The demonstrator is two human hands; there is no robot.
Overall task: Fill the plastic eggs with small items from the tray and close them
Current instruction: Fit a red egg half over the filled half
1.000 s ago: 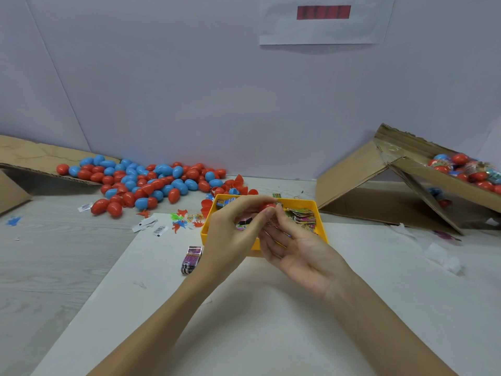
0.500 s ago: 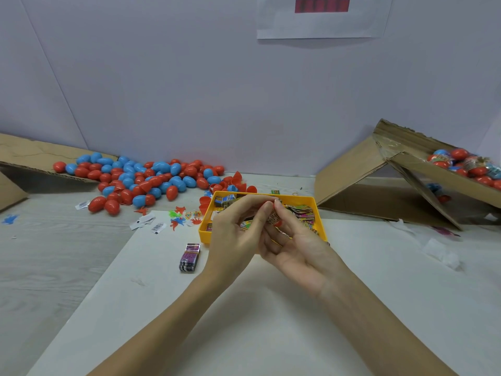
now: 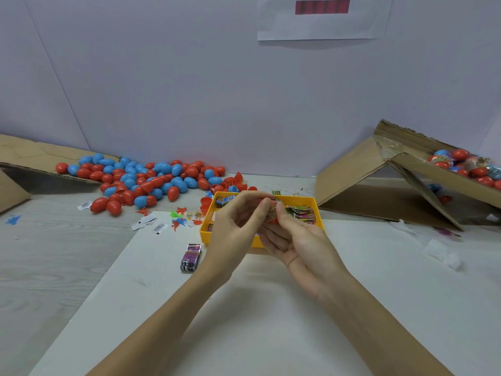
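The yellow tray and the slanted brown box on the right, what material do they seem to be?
The yellow tray looks like smooth moulded plastic: even colour, rounded rim. The slanted brown box seems plain matte cardboard: rough torn edges, folded flaps.

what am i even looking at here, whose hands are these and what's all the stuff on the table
There is no machine here: a person wears a camera on the head, looking down at their own two hands. The left hand and right hand together hold a red egg half with a small printed packet, above a yellow tray of such packets. A pile of red and blue eggs lies at the far left, a cardboard box holding more eggs at the right, and a small purple pack beside the tray.
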